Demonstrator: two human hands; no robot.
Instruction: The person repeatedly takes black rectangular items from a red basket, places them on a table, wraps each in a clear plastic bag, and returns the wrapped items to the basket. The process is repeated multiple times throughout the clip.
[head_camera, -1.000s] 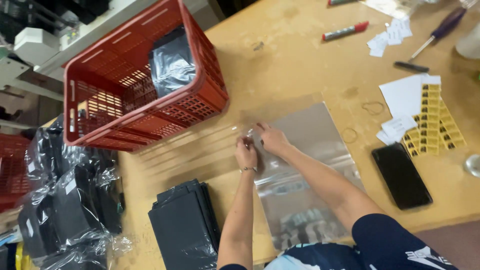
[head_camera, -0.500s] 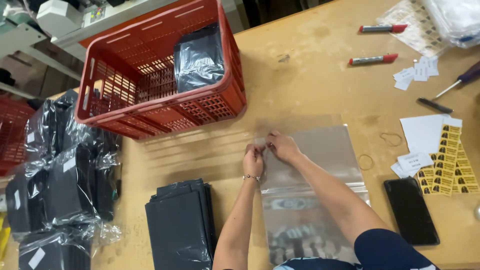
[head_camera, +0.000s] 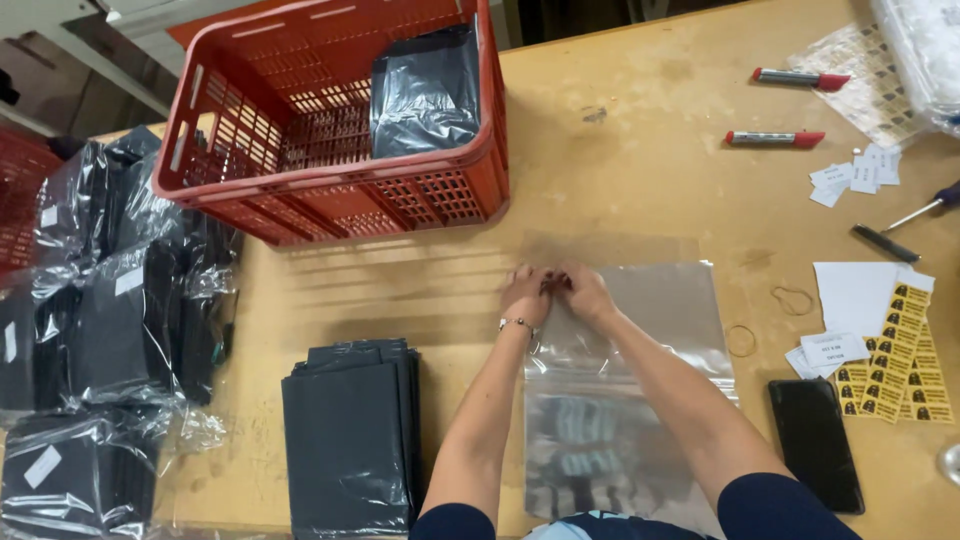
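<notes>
Where the wooden table (head_camera: 640, 130) meets its left edge, bundles of dark folded items wrapped in crinkled clear plastic (head_camera: 95, 330) are heaped, some bearing small white labels. Just right of them a red slatted plastic crate (head_camera: 300, 130) stands at the far side, with one shiny black plastic-wrapped packet (head_camera: 425, 95) leaning upright against its right inner wall. Nearer the person, a neat stack of flat black plastic bags (head_camera: 350, 440) lies on the table, just left of the left forearm. The left hand (head_camera: 527, 292), a thin bracelet at its wrist, rests with its fingers curled down, pinching the upper left corner of a large clear rectangular plastic bag (head_camera: 650, 310); the right hand (head_camera: 585, 292) sits touching it, fingers likewise bent and gripping the same edge of the bag. That bag lies flat in the middle of the table, on a pile of similar clear bags that reaches back toward the person's body under both forearms. To its right lie two thin rubber bands (head_camera: 792, 300), then a white sheet of paper (head_camera: 855, 295) with strips of yellow and black stickers (head_camera: 905, 350) beside it and a black phone (head_camera: 815, 445) face down nearer the person. At the far right are two red-capped grey markers (head_camera: 775, 138), a scatter of small white paper tags (head_camera: 855, 175) and a blue-handled screwdriver (head_camera: 915, 215).
</notes>
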